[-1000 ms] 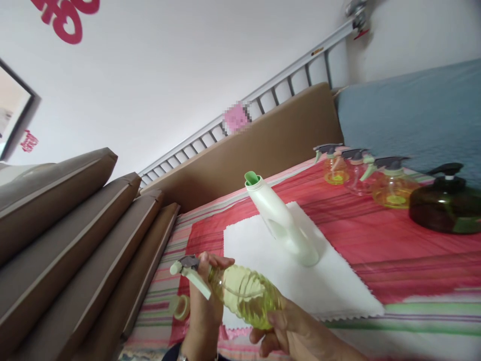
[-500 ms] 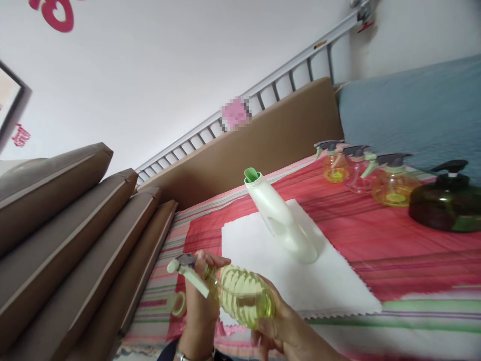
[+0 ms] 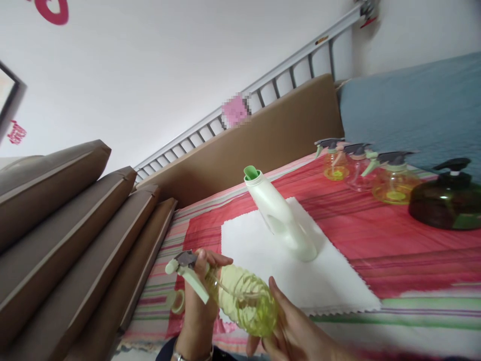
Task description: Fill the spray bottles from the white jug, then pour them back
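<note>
A yellow see-through spray bottle (image 3: 246, 301) with a ribbed body lies tilted between my hands, its grey and pale green trigger head toward the left. My left hand (image 3: 205, 281) is closed around its neck, just below the trigger. At the other end, my right hand (image 3: 289, 321) cups the rounded base, thumb along the side and fingers underneath. Beyond them a pale green detergent jug (image 3: 280, 213) stands on a white cloth (image 3: 338, 286), its cap off and a green spout showing in its mouth. A pale round cap (image 3: 178, 302) lies left of my left wrist.
Several bottles stand at the right on the red striped cloth (image 3: 361, 230): spray bottles, one amber (image 3: 394, 188), and a dark green pump bottle (image 3: 445, 200). Brown padded cushions (image 3: 75, 240) line the left. A metal ladder (image 3: 266, 82) leans behind a brown board (image 3: 285, 130).
My right hand has loosened around the bottle's base and shifted slightly right, its thumb now raised, so more of the base shows. My left hand keeps its hold on the neck.
</note>
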{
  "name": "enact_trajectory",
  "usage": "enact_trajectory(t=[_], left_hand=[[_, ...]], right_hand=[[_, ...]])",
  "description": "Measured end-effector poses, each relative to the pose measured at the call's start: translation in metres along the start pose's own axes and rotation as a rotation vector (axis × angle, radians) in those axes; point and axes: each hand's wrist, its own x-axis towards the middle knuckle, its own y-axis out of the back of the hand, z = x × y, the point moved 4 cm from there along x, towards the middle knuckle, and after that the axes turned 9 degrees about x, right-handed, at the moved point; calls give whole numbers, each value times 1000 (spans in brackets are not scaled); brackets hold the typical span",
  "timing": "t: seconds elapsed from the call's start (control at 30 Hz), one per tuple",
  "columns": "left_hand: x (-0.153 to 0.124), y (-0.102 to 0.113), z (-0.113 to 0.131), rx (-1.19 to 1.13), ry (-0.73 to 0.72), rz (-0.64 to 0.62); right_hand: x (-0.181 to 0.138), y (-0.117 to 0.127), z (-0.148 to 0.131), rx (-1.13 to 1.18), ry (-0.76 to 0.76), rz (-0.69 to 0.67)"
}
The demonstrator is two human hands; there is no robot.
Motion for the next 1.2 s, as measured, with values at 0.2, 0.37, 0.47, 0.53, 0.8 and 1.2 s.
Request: enact_trajectory(t=[0.2,0.37,0.47,0.53,0.8,1.2], left_hand=[[0,1,-1,27,-6,19],[-1,-4,1,30,-28,-20],[-3,-3,3,74,-41,-2],[-4,-3,3,106,-50,-11],[-1,-3,4,128,-69,-9],[-2,-9,2,87,8,-85]], right_hand=[[-3,-3,-9,-53,209,0],[0,0,-4,31,81,28],[0,0,-9,14,219,5],[0,1,-5,35,98,9],[-1,-1,-11,-38,237,-40],[3,11,0,71,132,9]])
